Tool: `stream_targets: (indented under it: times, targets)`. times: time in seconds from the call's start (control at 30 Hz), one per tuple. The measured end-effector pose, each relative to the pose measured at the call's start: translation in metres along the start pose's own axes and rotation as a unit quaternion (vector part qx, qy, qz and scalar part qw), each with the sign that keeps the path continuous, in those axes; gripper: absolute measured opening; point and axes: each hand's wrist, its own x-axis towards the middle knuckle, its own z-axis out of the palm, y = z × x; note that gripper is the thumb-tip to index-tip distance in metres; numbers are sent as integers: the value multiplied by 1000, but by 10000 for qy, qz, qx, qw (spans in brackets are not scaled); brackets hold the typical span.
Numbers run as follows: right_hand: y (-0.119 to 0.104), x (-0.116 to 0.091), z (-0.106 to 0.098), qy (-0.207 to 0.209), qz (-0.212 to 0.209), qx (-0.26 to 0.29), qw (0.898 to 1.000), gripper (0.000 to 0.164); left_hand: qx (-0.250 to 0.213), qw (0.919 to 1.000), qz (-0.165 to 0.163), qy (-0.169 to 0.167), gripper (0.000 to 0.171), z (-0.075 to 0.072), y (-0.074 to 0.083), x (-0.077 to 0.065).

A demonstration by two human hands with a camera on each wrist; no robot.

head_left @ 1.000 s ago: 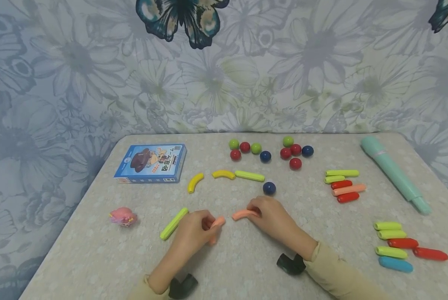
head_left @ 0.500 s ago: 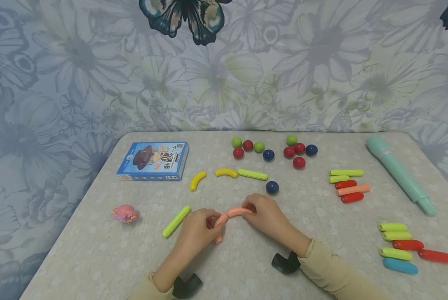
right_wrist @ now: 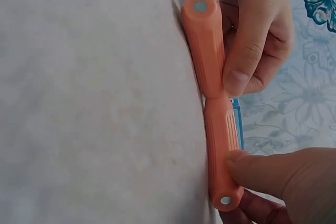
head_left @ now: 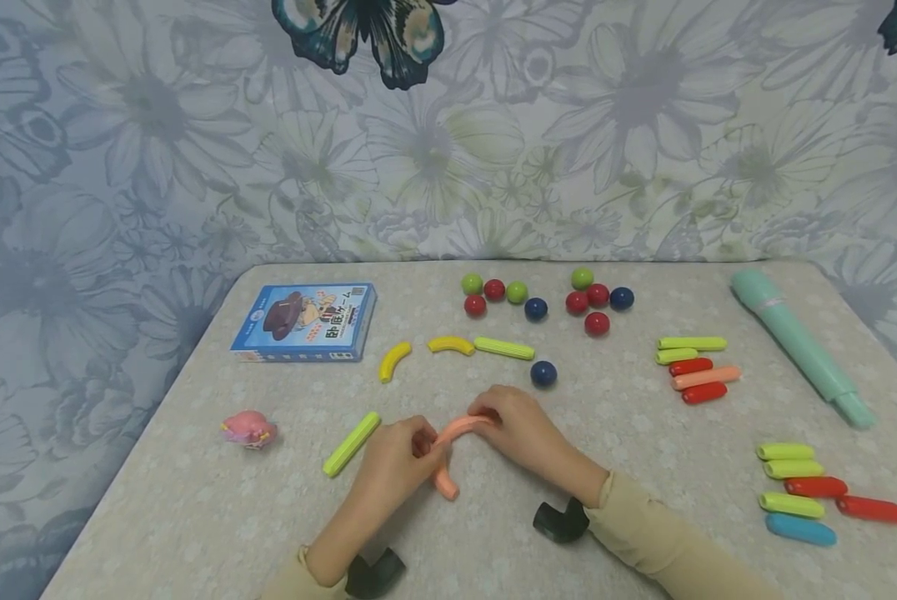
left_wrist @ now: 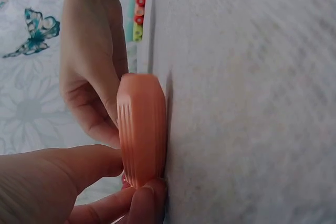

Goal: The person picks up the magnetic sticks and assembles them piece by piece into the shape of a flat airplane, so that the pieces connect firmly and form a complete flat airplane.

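Note:
In the head view my left hand (head_left: 398,454) pinches a curved orange magnetic stick (head_left: 445,483) near the middle of the table. My right hand (head_left: 527,429) pinches a second curved orange magnetic stick (head_left: 459,427) by its far end. The right wrist view has the left-hand stick (right_wrist: 203,45) and the right-hand stick (right_wrist: 221,135) meeting end to end, close along the tabletop; small silvery discs sit in their outer ends. Seen from the left wrist, the ribbed left-hand stick (left_wrist: 142,124) lies between thumb and fingers. Left of my left hand lies a straight lime stick (head_left: 352,444).
Behind the hands are yellow curved sticks (head_left: 395,362), a lime stick (head_left: 504,347) and a blue ball (head_left: 543,374), with several coloured balls (head_left: 597,323) farther back. A blue box (head_left: 306,323) and pink toy (head_left: 249,429) stand left. Sticks (head_left: 816,486) and a mint tube (head_left: 801,346) lie right.
My right hand has moved left, bringing its orange stick against the end of the left-hand one. The left-hand stick has turned, its lower end now swinging toward the right.

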Motion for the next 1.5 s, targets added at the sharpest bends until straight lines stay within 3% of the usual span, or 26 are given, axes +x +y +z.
stream_targets:
  times: [0.33,0.5,0.67,0.77,0.93,1.07,1.3,1.5]
  targets:
    - [-4,16,4,-577,-516,269,9966,12,-79,9999,-71,-129,22,-1,1,2]
    - [-7,21,7,-663,-600,247,9957,12,-37,9998,-113,-137,23,-2,0,2]
    - [-4,25,4,-424,-350,418,9976,14,-21,9997,-141,-194,21,-3,-1,2]
    - [1,34,1,-11,-102,516,9986,15,26,9997,-144,-205,19,-5,-1,1]
    - [8,48,-11,688,380,341,9963,17,5,9987,-395,-324,19,-6,-1,0]
    - [16,54,-30,909,662,-9,9937,19,-57,9984,-465,-328,19,-6,0,-1]
    - [37,61,-56,506,1213,-624,9894,20,-29,9990,-398,-221,18,-4,-2,-2]
    - [44,63,-61,32,1540,-574,9864,21,-5,9992,-351,-190,18,-3,-2,-2]
